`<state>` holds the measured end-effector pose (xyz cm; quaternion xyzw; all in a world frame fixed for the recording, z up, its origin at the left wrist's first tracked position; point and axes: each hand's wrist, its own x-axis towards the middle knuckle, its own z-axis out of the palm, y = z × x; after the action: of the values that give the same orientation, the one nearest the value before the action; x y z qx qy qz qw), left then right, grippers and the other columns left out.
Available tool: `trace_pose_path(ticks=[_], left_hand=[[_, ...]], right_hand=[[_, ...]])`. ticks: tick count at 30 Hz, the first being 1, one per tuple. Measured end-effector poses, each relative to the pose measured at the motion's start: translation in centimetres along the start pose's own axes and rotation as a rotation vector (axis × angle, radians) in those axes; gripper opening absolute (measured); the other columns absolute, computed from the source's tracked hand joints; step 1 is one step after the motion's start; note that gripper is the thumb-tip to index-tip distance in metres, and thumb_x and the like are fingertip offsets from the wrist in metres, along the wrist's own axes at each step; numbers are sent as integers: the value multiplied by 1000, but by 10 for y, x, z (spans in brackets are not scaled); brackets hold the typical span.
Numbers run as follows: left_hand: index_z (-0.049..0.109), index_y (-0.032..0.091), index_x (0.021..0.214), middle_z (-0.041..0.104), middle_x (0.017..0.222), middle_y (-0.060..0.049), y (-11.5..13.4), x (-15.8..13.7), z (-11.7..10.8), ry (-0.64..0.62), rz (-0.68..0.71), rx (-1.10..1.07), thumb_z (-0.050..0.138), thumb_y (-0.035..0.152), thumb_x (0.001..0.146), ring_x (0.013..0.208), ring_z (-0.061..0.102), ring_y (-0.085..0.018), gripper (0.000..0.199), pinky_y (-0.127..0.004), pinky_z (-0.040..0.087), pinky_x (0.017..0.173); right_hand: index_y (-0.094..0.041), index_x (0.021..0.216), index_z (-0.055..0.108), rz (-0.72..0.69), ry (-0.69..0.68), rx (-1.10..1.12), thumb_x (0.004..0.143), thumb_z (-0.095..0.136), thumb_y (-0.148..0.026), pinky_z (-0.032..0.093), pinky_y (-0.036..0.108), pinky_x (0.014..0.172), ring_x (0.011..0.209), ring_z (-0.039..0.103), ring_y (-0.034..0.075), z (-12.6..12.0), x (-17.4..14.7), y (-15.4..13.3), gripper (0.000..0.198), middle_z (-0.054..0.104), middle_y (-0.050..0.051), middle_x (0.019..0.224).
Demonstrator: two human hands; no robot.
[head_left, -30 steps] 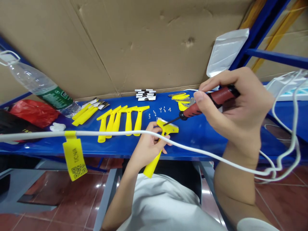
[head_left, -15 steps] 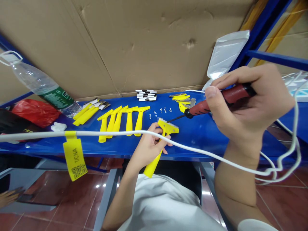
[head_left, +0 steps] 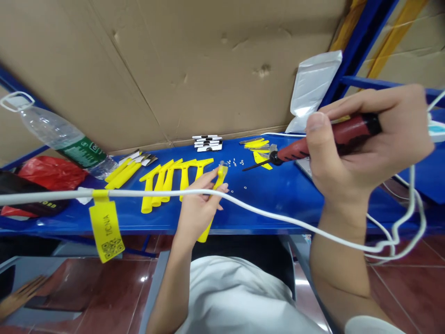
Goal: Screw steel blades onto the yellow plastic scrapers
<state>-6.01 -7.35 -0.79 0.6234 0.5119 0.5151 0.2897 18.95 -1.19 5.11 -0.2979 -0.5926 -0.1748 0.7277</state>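
Note:
My left hand (head_left: 198, 206) is closed round a yellow scraper (head_left: 207, 230), which is turned edge-on with its clear-covered head up. My right hand (head_left: 368, 144) grips a red-handled screwdriver (head_left: 294, 149). Its dark tip points left, apart from the scraper. Small nuts (head_left: 234, 163) lie scattered on the blue table (head_left: 278, 199) beyond the left hand. Left of that hand, several yellow scraper handles (head_left: 167, 181) lie in a row. Yellow pieces and clear parts (head_left: 257, 144) are piled near the screwdriver.
A white cable (head_left: 278, 217) with a yellow tag (head_left: 107, 232) crosses in front of the hands. A water bottle (head_left: 69, 139), red bag (head_left: 52, 172) and more yellow scrapers (head_left: 125, 174) are at left. Stacked white-and-black pieces (head_left: 207, 143) stand by the cardboard wall (head_left: 208, 69). Another person's hand (head_left: 22, 297) shows lower left.
The left hand has moved left and turned the scraper from face-up to edge-on. The screwdriver tip has come away from the scraper's head. The right hand still holds the screwdriver.

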Motion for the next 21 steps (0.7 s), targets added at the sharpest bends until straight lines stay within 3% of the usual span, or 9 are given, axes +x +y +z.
trace_pose_path(ticks=[2, 4, 7, 12, 21], left_hand=[[79, 24, 141, 76, 148, -13, -1, 1, -1, -35, 176, 270, 75, 26, 104, 135, 76, -35, 37, -50, 70, 108], [81, 25, 140, 72, 156, -12, -2, 1, 0, -112, 282, 511, 69, 17, 106, 146, 69, -35, 36, -55, 57, 126], [79, 26, 143, 70, 159, -11, 0, -2, 4, -219, 281, 728, 64, 13, 107, 146, 69, -36, 42, -55, 56, 126], [63, 26, 160, 65, 165, -12, 4, -3, 6, -241, 286, 770, 67, 11, 104, 152, 64, -35, 58, -55, 55, 128], [77, 23, 141, 75, 152, -13, -8, -4, 2, -184, 337, 716, 64, 17, 108, 143, 72, -35, 36, -55, 58, 124]], right_hand=[[-14, 98, 75, -29, 1, -15, 99, 77, -30, 43, 24, 62, 65, 53, 4, 0, 0, 0, 16, 66, -1, 89], [-14, 98, 72, -58, -2, -23, 100, 76, -28, 43, 22, 61, 63, 51, 3, 0, 0, 1, 14, 65, -1, 89], [-15, 96, 71, -84, 1, -35, 100, 77, -26, 44, 22, 59, 62, 51, 3, 1, 2, 5, 13, 66, -1, 88], [-16, 93, 71, -106, 28, -36, 96, 79, -25, 43, 22, 56, 62, 49, 5, 1, 4, 6, 13, 67, 0, 85], [-17, 92, 69, -59, 3, -50, 101, 76, -27, 44, 25, 62, 63, 49, 5, -1, 3, 0, 15, 65, 0, 85]])
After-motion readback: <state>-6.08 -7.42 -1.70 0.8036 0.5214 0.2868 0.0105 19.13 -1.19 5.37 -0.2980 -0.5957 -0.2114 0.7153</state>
